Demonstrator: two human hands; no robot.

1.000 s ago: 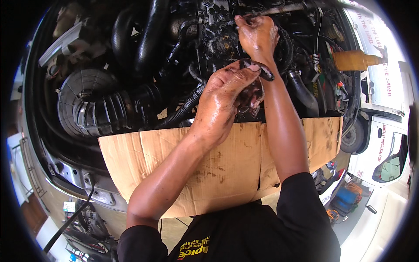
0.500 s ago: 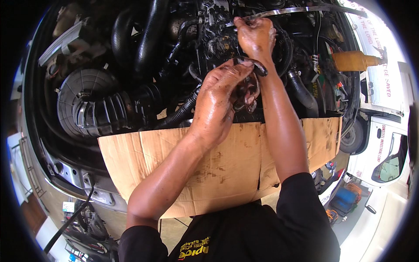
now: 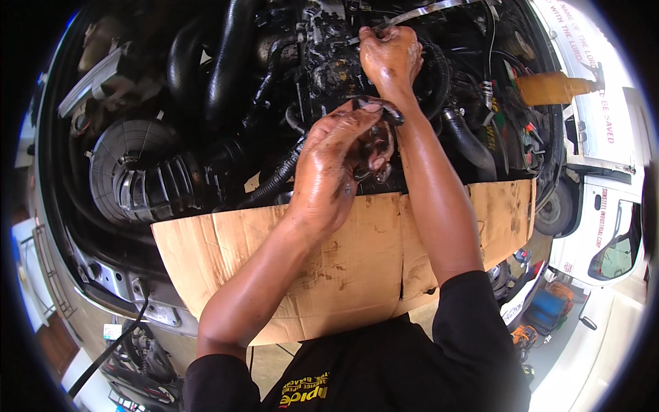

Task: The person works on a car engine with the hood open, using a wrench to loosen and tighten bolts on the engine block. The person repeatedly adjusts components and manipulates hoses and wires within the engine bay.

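Note:
My left hand (image 3: 322, 161) is held palm up above the cardboard's far edge, its fingers curled and coated in black grease. Whatever lies inside its cupped fingers, if anything, is too dark to make out. Farther forward, over the engine (image 3: 336, 75), my right hand (image 3: 392, 60) is closed in a fist, back of the hand upward. A small metal end shows beside its thumb, but the rest of what it grips is hidden. Just beyond that fist, a shiny metal strip (image 3: 429, 9) slants up to the right. My left fingertips appear close to my right forearm.
A greasy cardboard sheet (image 3: 357, 275) covers the vehicle's front edge. Left of the engine sit a round black air filter housing (image 3: 130, 165) and thick black hoses (image 3: 226, 62). At right lies an amber plastic bottle (image 3: 549, 90). A white vehicle (image 3: 594, 233) stands beyond.
The view has shifted slightly, moving the scene a little left in the picture. Both hands keep nearly the same pose. The metal strip now appears more steeply slanted.

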